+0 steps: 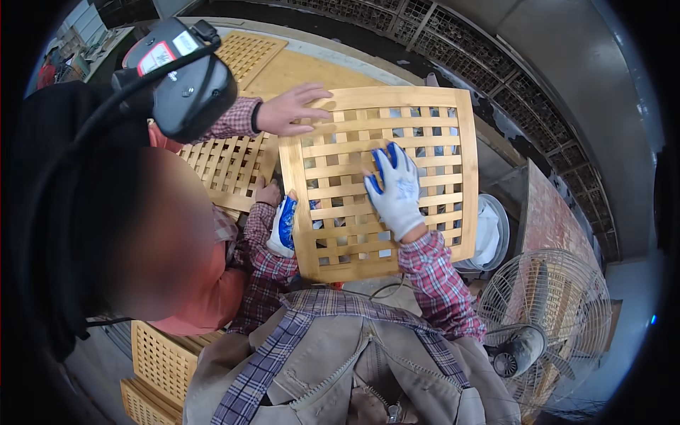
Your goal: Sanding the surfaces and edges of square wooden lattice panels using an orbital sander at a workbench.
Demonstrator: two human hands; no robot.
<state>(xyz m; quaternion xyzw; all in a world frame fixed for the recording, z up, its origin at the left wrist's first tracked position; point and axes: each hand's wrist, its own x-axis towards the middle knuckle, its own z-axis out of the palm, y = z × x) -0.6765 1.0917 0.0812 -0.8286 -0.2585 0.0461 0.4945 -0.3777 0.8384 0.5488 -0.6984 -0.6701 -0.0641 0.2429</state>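
Observation:
A square wooden lattice panel (425,99) is held tilted over a workbench. My left hand (283,225), in a white and blue glove, grips the panel's left edge near its lower corner. My right hand (394,188), gloved the same way, lies flat on the slats in the middle of the panel with fingers spread. A co-worker at my left wears a head-mounted device (185,79) and rests a bare hand (292,110) on the panel's top left corner. The co-worker's other hand (268,193) sits by the left edge, just above my left hand.
Another lattice panel (230,166) lies on the bench under the co-worker's arm, one more (248,53) farther back. Several panels are stacked at the lower left (159,361). A white bucket (494,234) and a standing fan (545,319) are at my right. Metal grating (460,49) runs behind.

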